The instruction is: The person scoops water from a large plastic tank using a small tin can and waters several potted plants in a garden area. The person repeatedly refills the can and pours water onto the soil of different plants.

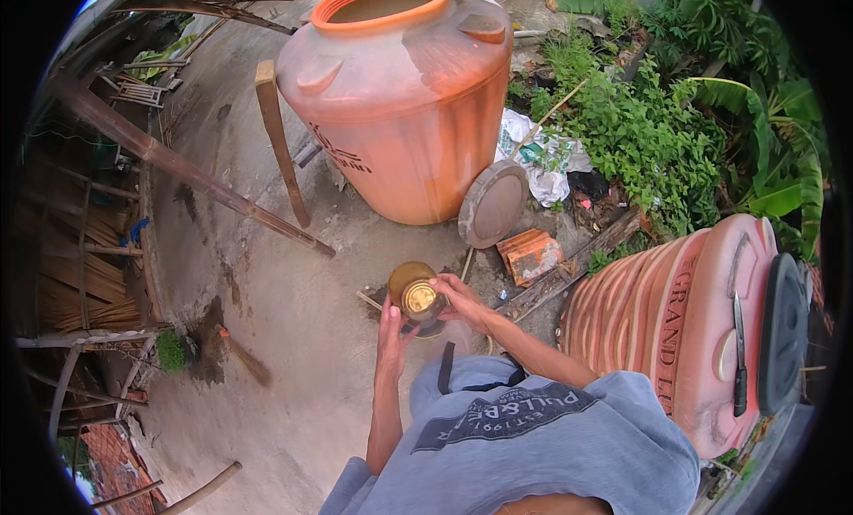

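A round, jar-like container with a shiny gold-coloured top is held in front of my body, between both hands. My left hand is wrapped around its left side, with the fingers partly hidden. From the right, my right hand closes on the upper right of the container, fingers near the gold top. A brownish round surface shows around and beyond the top; whether it belongs to the container I cannot tell. What is inside the container is hidden.
A large orange water tank stands ahead, with a round grey lid leaning by it. Orange tiles lie near a wooden plank. At right is a ribbed pink tank with a knife. A broom lies left.
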`<state>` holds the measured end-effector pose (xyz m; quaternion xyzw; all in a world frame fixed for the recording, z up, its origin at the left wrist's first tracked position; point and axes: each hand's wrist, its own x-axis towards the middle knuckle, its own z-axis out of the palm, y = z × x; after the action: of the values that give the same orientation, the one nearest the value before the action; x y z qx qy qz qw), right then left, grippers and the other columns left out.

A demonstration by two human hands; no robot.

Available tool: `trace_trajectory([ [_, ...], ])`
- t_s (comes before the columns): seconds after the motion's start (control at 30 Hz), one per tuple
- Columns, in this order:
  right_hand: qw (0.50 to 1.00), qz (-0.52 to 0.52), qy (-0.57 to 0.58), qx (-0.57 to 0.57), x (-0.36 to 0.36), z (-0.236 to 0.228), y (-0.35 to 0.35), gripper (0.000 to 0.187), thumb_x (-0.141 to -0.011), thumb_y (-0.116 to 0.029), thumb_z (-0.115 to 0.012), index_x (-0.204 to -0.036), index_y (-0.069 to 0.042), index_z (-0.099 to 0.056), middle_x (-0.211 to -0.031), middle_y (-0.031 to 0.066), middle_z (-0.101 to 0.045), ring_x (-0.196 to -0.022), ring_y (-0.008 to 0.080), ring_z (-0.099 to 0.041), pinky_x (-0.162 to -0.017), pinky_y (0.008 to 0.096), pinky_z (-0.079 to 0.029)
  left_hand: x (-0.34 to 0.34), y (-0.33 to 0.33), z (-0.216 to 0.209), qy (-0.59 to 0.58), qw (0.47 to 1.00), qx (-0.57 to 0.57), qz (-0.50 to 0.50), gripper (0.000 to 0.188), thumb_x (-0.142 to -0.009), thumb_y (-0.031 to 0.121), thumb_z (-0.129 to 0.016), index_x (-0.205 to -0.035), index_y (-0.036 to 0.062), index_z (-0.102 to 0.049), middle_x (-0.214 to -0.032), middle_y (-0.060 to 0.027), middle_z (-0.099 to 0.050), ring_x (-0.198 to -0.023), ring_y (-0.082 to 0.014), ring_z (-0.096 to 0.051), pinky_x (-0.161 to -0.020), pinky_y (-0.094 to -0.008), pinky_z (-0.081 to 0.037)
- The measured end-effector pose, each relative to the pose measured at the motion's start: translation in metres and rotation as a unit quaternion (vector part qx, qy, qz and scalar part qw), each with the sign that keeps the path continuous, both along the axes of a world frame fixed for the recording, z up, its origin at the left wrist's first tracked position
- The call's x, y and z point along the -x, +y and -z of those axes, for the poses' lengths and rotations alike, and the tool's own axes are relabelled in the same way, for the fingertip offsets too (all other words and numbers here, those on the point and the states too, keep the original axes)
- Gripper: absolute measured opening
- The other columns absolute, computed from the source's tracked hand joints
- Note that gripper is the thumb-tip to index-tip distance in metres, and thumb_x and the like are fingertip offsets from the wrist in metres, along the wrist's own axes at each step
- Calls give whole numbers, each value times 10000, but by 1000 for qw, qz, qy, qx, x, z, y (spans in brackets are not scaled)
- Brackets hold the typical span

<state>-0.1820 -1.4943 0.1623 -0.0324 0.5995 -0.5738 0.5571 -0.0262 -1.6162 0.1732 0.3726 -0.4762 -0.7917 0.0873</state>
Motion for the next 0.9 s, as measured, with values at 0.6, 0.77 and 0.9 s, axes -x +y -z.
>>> trace_trajectory([
  [0.6, 945, 87, 290, 125, 151, -68, -111, 816, -907, -480, -657, -1494, -33, -309, -1493, 225, -362, -1406, 316, -346, -1115, 442, -342, 206, -128, -64, 129, 990, 47, -11, 590, -934, 385, -613, -1437, 140, -426, -1339, -42, -505, -1198, -166, -497, -976, -408, -425],
  [0.77, 985, 7, 130, 118, 149, -66, -137, 818, -910, -470, -668, -1520, -109, -260, -1506, 192, -308, -1263, 287, -496, -993, 399, -491, 183, -136, -52, 83, 992, 28, -87, 626, -929, 374, -626, -1456, 117, -406, -1349, -45, -507, -1208, -169, -500, -999, -411, -415],
  [0.9, 989, 1, 98, 114, 161, -63, -159, 837, -902, -429, -695, -1515, -72, -249, -1477, 205, -359, -1143, 239, -572, -972, 375, -493, 188, -150, -52, 65, 990, 106, -71, 725, -912, 427, -638, -1498, 107, -355, -1418, -88, -458, -1287, -210, -454, -1032, -444, -404],
])
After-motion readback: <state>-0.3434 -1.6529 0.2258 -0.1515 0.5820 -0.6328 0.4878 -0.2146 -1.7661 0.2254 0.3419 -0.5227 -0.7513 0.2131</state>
